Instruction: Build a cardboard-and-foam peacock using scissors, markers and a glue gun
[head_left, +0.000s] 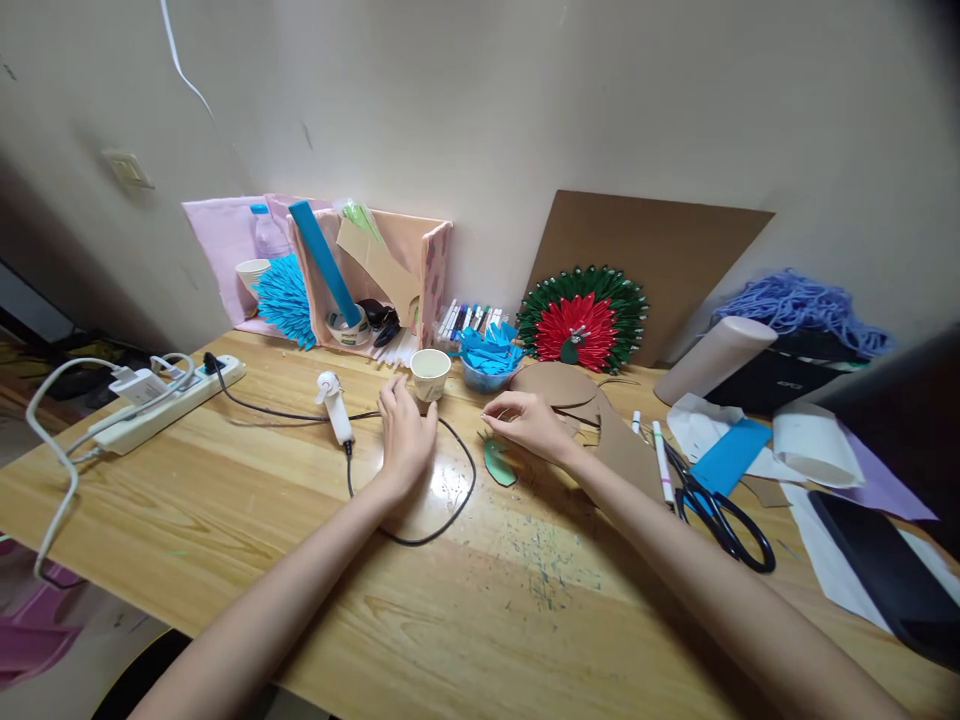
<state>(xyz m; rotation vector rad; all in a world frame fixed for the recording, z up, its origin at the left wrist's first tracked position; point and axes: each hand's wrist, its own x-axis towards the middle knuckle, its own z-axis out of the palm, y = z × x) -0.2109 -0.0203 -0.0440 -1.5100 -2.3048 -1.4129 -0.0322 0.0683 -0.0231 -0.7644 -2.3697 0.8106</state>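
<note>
My left hand (406, 432) rests low over the table with fingers stretched forward, beside a small paper cup (430, 374). Its thumb lies near the cup's base; whether it touches the cup I cannot tell. Thumb and forefinger of my right hand (531, 424) are pinched together, with a tiny pale speck at the tips that is too small to name. Just below that hand a green leaf-shaped cutout (499, 463) lies on the wood. Left of my left hand stands a white glue gun (334, 408), its black cord (427, 542) looping under my wrist.
Behind the hands are a bowl of blue strips (489, 375), a red and green flower piece (581, 325) and cardboard pieces (626, 450). Black scissors (724, 515), a marker (663, 462) and a phone (885, 565) lie right. A power strip (165, 405) sits left.
</note>
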